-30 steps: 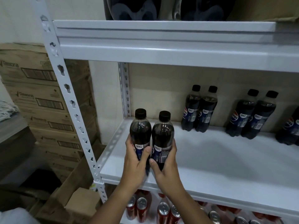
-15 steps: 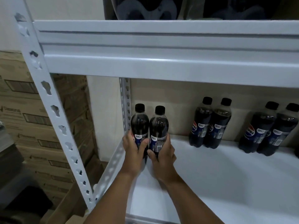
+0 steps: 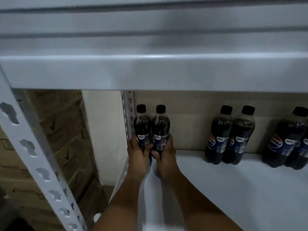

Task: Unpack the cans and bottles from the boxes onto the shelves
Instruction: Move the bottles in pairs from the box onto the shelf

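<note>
Deep in the white shelf's (image 3: 233, 189) far-left corner, two cola bottles (image 3: 151, 130) stand upright, touching. Left hand (image 3: 137, 153) wraps one, right hand (image 3: 165, 152) the other, low on the labels. Full, smooth plastic, likely hefty and slippery. Their bases are hidden behind the hands.

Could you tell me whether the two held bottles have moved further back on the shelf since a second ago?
Yes. The two held bottles went from the shelf's front edge to its back left corner, beside the rear upright.
</note>
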Tool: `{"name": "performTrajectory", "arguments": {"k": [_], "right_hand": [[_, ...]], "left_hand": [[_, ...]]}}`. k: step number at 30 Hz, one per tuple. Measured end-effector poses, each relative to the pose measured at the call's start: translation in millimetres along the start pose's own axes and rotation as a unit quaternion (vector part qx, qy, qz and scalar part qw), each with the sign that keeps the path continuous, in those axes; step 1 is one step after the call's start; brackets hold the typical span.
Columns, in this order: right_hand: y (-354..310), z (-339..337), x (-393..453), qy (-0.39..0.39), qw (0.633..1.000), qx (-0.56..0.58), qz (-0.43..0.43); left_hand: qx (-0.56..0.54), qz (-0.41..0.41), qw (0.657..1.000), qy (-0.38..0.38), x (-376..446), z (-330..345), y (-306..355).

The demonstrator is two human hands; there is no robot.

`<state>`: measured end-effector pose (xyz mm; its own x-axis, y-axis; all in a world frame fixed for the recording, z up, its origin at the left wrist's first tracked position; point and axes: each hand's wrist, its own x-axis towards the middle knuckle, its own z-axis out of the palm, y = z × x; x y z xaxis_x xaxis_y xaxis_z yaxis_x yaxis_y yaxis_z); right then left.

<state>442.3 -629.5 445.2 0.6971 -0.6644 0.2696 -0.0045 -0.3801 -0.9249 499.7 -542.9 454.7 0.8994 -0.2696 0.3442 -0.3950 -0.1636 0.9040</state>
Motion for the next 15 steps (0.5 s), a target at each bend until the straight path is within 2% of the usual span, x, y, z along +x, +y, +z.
{"name": "performTrajectory", "arguments": {"k": [6, 9, 15], "right_hand": [[2.5, -4.8, -12.2, -0.009, 1.000, -0.016, -0.022], [2.5, -6.0, -14.5, 0.011, 0.999, -0.028, -0.037], [0.1, -9.1, -18.7, -0.001, 1.000, -0.020, -0.016]], "left_hand": [[0.006, 0.008, 1.000, 0.018, -6.3, 4.4, -9.1], [0.001, 0.025, 1.000, 0.018, -7.9, 3.4, -8.7], [-0.033, 0.026, 0.999, 0.006, -7.6, 4.5, -13.5]]}}
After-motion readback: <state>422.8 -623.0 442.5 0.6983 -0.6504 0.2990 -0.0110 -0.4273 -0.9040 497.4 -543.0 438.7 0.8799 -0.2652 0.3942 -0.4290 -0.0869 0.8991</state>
